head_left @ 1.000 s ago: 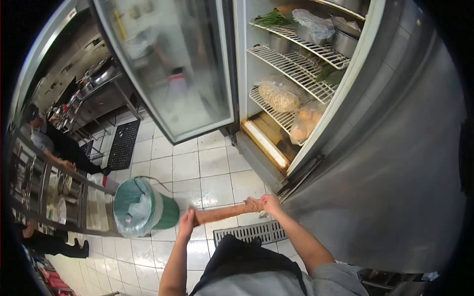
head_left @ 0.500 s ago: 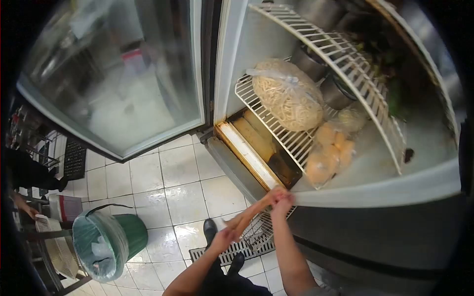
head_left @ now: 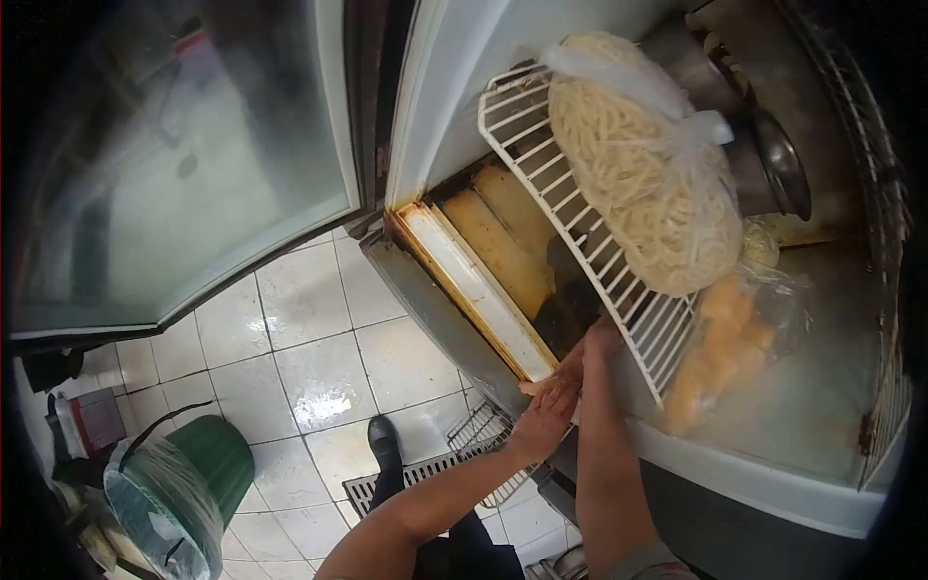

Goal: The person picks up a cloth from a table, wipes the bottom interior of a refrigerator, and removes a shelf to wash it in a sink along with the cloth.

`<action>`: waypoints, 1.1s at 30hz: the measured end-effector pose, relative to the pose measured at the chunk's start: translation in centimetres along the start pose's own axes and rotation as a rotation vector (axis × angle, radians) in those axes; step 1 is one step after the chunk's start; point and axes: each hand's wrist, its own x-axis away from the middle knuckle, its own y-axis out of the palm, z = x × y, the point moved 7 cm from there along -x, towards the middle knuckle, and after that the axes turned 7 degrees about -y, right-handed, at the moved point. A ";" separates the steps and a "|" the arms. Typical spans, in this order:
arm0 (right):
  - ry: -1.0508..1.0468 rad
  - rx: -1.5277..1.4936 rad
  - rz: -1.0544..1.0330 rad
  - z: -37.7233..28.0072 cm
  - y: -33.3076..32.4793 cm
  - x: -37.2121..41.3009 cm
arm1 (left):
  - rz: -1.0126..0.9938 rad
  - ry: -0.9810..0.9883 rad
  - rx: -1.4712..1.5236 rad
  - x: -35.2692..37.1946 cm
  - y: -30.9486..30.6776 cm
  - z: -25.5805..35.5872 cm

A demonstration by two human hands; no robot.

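My left hand is at the front right corner of the open fridge's bottom, its fingers bent over a pinkish-orange thing, perhaps a cloth. Just beyond it, my right hand reaches down under the lower wire shelf, closed near the same thing; its fingertips are hidden. Beside both hands runs a white strip along the rusty, stained bottom. On the shelf lies a large clear bag of noodles, and to its right a bag of orange items.
The glass door stands open at the left. A green bin with a clear liner is on the tiled floor. Metal pots sit behind the noodles. A wire rack and floor grate lie below.
Both hands have moved forward into the fridge's bottom corner and closer together. The orange thing, stretched between them before, is now bunched there. The view has moved closer to the shelf.
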 end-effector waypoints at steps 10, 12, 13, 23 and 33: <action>0.093 0.313 -0.250 7.7 9.7 -13.5 | 0.089 0.061 -0.077 -8.4 5.4 -2.1; 0.011 0.310 -0.184 8.7 10.5 -16.5 | 0.097 0.015 0.048 -10.2 5.7 -2.6; -0.025 0.316 -0.156 9.1 10.7 -17.8 | 0.051 -0.017 0.157 -10.6 5.7 -3.1; -0.326 0.397 -0.096 4.6 13.4 -26.8 | 0.212 -0.026 0.081 -15.0 3.2 -5.6; -0.538 0.001 0.009 -8.7 13.3 -28.7 | 0.257 -0.057 -0.032 -15.0 -4.7 -10.9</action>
